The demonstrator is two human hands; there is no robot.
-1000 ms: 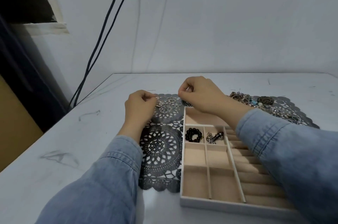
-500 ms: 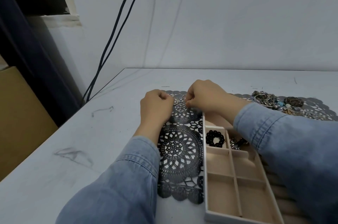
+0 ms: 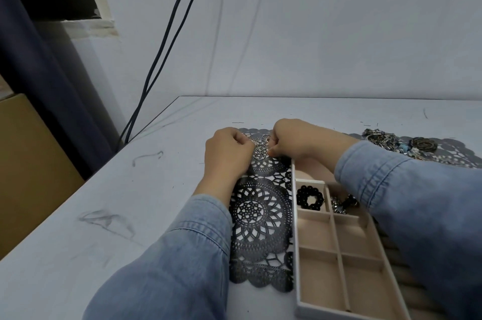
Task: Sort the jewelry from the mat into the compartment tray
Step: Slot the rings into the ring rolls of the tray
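Note:
A dark lace-pattern mat (image 3: 260, 215) lies on the white table. At its far end my left hand (image 3: 227, 155) and my right hand (image 3: 294, 141) both pinch a silver piece of linked rings (image 3: 259, 148), holding it between them just above the mat. The beige compartment tray (image 3: 296, 241) sits on the mat to the right. One far compartment holds a black bead bracelet (image 3: 310, 198), the one beside it a dark and silver piece (image 3: 341, 206). My right sleeve hides part of the tray.
A heap of mixed jewelry (image 3: 399, 143) lies on the mat at the far right. Two black cables (image 3: 167, 40) run down the wall to the table's far left corner. A cardboard box (image 3: 26, 171) stands beyond the table's left edge.
Both hands have drawn closer together around the silver ring piece, which now hangs bunched between them. The view has shifted left, so the tray sits further right.

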